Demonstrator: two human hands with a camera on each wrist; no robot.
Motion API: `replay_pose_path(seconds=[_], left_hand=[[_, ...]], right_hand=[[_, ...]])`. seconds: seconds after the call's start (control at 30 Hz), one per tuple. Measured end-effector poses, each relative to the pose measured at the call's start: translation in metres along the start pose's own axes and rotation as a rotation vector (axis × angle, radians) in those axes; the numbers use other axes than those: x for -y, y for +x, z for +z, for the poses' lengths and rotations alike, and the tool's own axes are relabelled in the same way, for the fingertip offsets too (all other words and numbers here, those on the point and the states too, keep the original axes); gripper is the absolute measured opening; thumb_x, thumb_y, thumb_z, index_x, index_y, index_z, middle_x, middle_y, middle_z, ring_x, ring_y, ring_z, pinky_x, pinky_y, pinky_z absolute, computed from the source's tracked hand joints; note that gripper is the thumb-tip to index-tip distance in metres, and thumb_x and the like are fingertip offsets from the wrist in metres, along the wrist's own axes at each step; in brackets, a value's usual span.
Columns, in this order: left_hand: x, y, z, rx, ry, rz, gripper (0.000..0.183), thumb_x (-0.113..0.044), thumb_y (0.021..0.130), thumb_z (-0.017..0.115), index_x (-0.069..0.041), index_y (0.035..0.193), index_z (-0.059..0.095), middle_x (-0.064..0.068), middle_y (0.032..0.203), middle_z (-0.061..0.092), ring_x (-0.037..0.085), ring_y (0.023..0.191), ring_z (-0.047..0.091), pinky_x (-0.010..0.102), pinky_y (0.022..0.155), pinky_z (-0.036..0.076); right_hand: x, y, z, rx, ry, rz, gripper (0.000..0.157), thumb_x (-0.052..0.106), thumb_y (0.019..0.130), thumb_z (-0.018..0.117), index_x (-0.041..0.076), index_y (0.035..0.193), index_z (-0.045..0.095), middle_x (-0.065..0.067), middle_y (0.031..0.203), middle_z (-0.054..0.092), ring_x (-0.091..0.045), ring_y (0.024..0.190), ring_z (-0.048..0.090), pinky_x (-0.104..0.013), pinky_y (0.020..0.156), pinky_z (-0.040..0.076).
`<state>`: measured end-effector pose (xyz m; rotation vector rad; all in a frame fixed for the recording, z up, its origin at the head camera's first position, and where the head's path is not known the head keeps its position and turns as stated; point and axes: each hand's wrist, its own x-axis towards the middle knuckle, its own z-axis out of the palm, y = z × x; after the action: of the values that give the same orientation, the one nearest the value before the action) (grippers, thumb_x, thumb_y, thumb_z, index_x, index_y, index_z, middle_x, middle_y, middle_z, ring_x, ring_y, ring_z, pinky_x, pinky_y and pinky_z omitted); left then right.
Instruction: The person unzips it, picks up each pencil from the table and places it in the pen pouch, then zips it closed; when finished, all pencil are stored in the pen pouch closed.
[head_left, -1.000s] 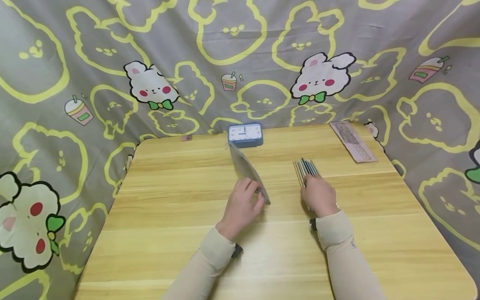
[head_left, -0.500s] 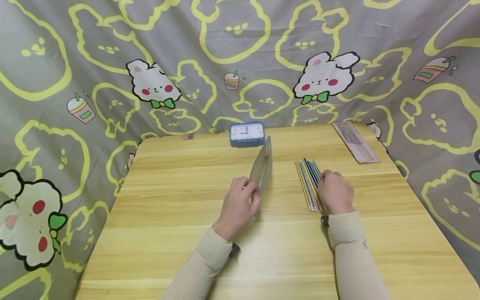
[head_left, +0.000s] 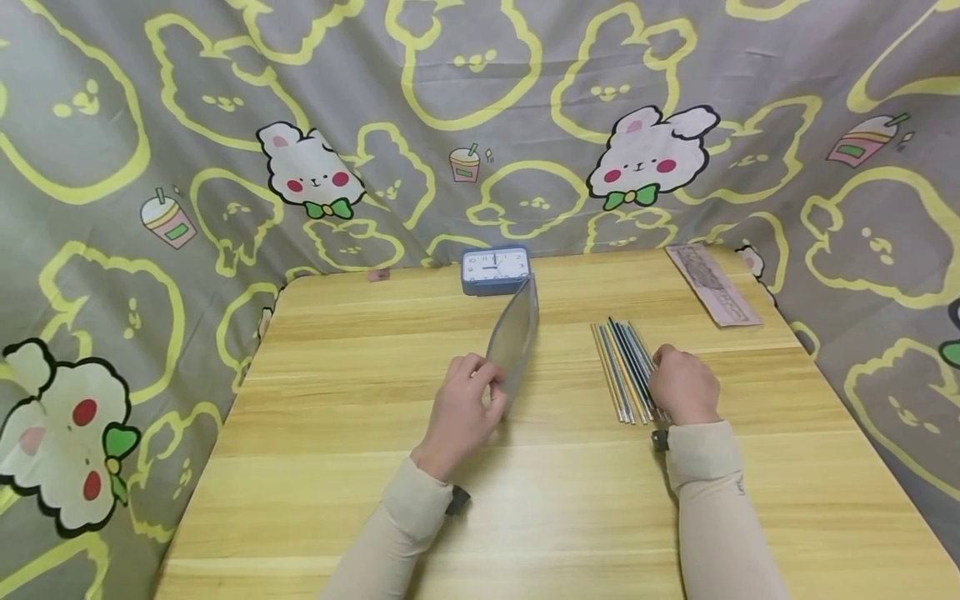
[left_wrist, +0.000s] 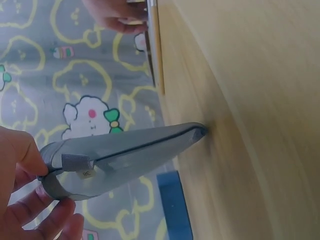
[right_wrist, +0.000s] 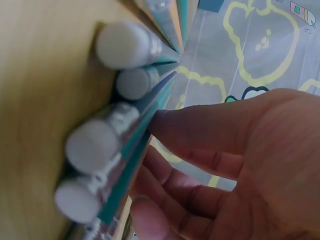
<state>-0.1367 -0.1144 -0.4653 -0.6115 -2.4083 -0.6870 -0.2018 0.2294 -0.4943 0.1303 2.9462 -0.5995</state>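
Observation:
A grey zip pencil case (head_left: 512, 333) stands on edge near the middle of the wooden table. My left hand (head_left: 463, 408) pinches its near end. In the left wrist view the zip runs along the case (left_wrist: 135, 150), with a fabric tab and small pale label by the fingers. Right of it lies a row of pencils (head_left: 621, 375), yellow and blue-green, white erasers toward me. My right hand (head_left: 684, 385) is at the row's right side. In the right wrist view, the extended thumb meets the outermost pencils (right_wrist: 130, 165) and the other fingers bend loosely beside them.
Behind the case is a blue alarm clock (head_left: 495, 271), at the table's back edge. A flat pinkish sheet (head_left: 712, 286) lies at the back right, and a tiny pink piece (head_left: 378, 275) at the back left. A patterned curtain (head_left: 532, 100) surrounds the table (head_left: 337, 400).
My right hand has moved rightward from over the pencils to their right side, uncovering more of them. My left hand has swung the pencil case's far end to the right and shifted slightly left.

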Motion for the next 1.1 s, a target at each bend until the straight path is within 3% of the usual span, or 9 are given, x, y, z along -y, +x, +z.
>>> replay_pose_path(seconds=[0.27,0.47,0.67,0.8,0.93,1.1], left_hand=[[0.006,-0.007,-0.004,0.004,-0.028,0.002,0.017,0.005,0.081,0.068,-0.009,0.091,0.070,0.004,0.094,0.062,0.024,0.089,0.059,0.030,0.071,0.053],[0.007,-0.008,-0.007,-0.001,-0.007,0.010,0.016,0.004,0.082,0.070,-0.010,0.092,0.071,0.004,0.095,0.064,0.023,0.088,0.061,0.029,0.066,0.053],[0.011,-0.008,-0.012,0.000,0.004,0.011,0.017,0.004,0.083,0.070,-0.009,0.093,0.071,0.004,0.095,0.064,0.016,0.074,0.058,0.024,0.060,0.050],[0.012,-0.009,-0.015,0.017,0.008,0.010,0.018,0.005,0.084,0.069,-0.008,0.095,0.071,0.005,0.096,0.063,0.013,0.070,0.055,0.021,0.059,0.048],[0.012,-0.011,-0.018,0.028,0.022,0.016,0.019,0.006,0.084,0.069,-0.009,0.095,0.072,0.004,0.097,0.064,0.013,0.073,0.057,0.021,0.062,0.051],[0.011,-0.016,-0.019,0.027,0.011,0.021,0.020,0.007,0.083,0.070,-0.009,0.095,0.072,0.004,0.097,0.065,0.015,0.077,0.060,0.023,0.066,0.054]], right_hand=[[-0.003,-0.002,-0.002,0.026,0.048,0.010,0.044,0.012,0.096,0.052,-0.007,0.135,0.058,-0.035,0.125,0.066,-0.049,0.094,0.067,-0.051,0.064,0.055],[0.009,-0.009,-0.010,-0.109,0.109,-0.095,0.038,0.013,0.101,0.057,-0.008,0.133,0.061,-0.025,0.100,0.072,-0.028,0.069,0.061,-0.039,0.057,0.047],[0.046,-0.017,-0.030,-0.300,0.164,-0.338,0.029,0.002,0.099,0.061,-0.007,0.125,0.069,-0.025,0.104,0.070,-0.038,0.086,0.066,-0.056,0.076,0.052],[0.083,-0.016,-0.036,-0.383,0.200,-0.552,0.023,-0.002,0.096,0.067,-0.003,0.118,0.074,-0.022,0.106,0.072,-0.040,0.096,0.068,-0.058,0.084,0.054],[0.121,-0.012,-0.036,-0.387,0.232,-0.731,0.018,-0.003,0.093,0.073,0.003,0.110,0.077,-0.013,0.104,0.072,-0.034,0.097,0.068,-0.052,0.086,0.057],[0.149,-0.004,-0.033,-0.312,0.209,-0.828,0.014,-0.002,0.092,0.075,0.008,0.101,0.079,-0.008,0.104,0.072,-0.031,0.101,0.065,-0.049,0.090,0.056]])
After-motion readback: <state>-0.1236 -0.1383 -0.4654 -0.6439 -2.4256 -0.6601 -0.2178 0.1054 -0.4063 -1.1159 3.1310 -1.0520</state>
